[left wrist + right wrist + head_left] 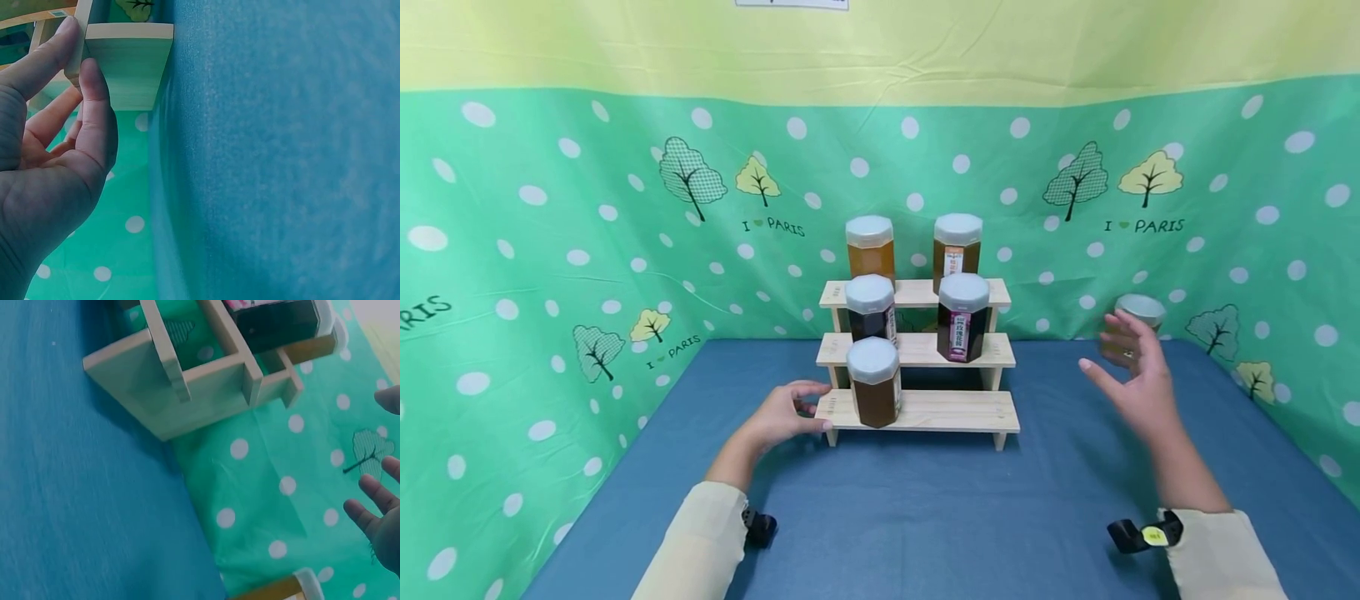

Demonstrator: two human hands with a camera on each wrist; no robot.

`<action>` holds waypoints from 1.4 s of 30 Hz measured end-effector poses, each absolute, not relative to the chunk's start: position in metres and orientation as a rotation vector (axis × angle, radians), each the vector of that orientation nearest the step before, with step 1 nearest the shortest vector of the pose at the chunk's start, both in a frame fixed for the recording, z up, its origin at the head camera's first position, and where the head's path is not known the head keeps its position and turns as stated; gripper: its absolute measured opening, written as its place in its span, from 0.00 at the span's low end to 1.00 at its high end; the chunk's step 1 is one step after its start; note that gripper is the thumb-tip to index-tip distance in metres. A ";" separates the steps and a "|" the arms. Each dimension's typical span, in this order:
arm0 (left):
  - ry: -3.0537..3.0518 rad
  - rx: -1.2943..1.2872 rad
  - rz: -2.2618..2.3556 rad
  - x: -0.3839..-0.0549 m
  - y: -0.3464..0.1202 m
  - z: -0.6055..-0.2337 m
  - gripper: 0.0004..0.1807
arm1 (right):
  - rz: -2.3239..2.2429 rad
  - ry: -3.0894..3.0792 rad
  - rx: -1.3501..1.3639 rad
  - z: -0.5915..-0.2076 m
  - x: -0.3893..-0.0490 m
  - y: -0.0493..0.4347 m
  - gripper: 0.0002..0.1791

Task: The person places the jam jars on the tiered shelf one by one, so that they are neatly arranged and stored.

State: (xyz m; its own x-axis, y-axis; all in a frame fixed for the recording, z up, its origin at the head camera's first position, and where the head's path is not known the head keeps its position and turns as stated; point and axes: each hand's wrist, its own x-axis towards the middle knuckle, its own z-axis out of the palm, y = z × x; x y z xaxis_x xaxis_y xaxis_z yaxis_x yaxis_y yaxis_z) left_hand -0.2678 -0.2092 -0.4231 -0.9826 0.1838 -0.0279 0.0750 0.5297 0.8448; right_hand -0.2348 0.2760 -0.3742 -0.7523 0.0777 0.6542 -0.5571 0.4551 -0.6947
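My left hand point(786, 417) grips the left end of the lowest board of a three-step wooden stand point(955, 410); the left wrist view shows fingers point(95, 94) against that board's end. My right hand point(1138, 379) is raised at the right with fingers spread, holding nothing. Behind it, partly hidden by the fingers, a jar with a whitish lid point(1141, 308) stands near the back edge. On the stand's lowest step, at left, is a brown jar point(876, 400). The middle step bears a dark jar point(870, 321) and a purple-labelled jar point(962, 329).
The top step carries an amber jar point(871, 254) and a brown jar with an orange-and-white label point(955, 260). Blue cloth point(925, 517) covers the table. A green dotted curtain point(625, 192) hangs behind and at both sides.
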 end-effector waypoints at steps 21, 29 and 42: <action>2.641 0.239 1.454 -0.268 -0.211 -0.422 0.32 | 1.206 -2.211 -0.068 -0.395 -0.253 0.319 0.38; 2.637 0.229 1.457 -0.268 -0.210 -0.423 0.32 | 1.230 -2.170 -0.283 -0.398 -0.263 0.329 0.34; 2.624 0.227 1.464 -0.271 -0.211 -0.425 0.32 | 1.295 -2.250 -0.381 -0.401 -0.287 0.352 0.38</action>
